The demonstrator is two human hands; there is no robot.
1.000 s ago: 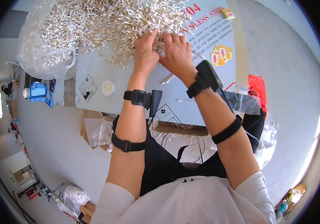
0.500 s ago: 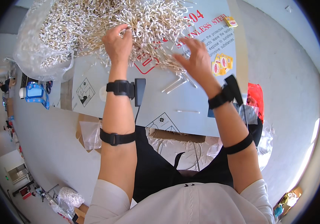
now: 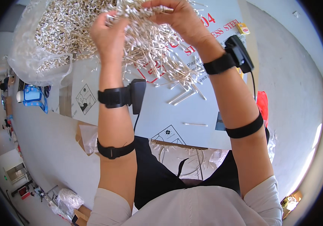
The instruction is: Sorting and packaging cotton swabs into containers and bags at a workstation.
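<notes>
A large heap of white-tipped cotton swabs (image 3: 150, 41) spreads over the far part of the table. My left hand (image 3: 109, 35) is at the heap's near side, slightly blurred, its thumb and fingers curled about swabs. Across from it, my right hand (image 3: 182, 19) has a bunch of swabs between thumb and fingers, just above the heap. The bunch spans the gap between both hands, and its swabs blend with those beneath. Several loose swabs (image 3: 186, 94) lie at the near edge of the heap, and a single swab (image 3: 195, 124) lies apart, closer to me.
A clear plastic bag (image 3: 22, 64) lies open around the heap's left part. On the printed sheet-covered table (image 3: 131, 124), a small yellow box (image 3: 243, 28) stands at the far right. A blue pouch (image 3: 32, 94) is off to the left. A red bag (image 3: 262, 103) hangs by the right edge.
Both hands have moved away from me; the right has also swung up and left over the heap, closing on swabs. The view has shifted slightly, and my right arm now covers the yellow packets.
</notes>
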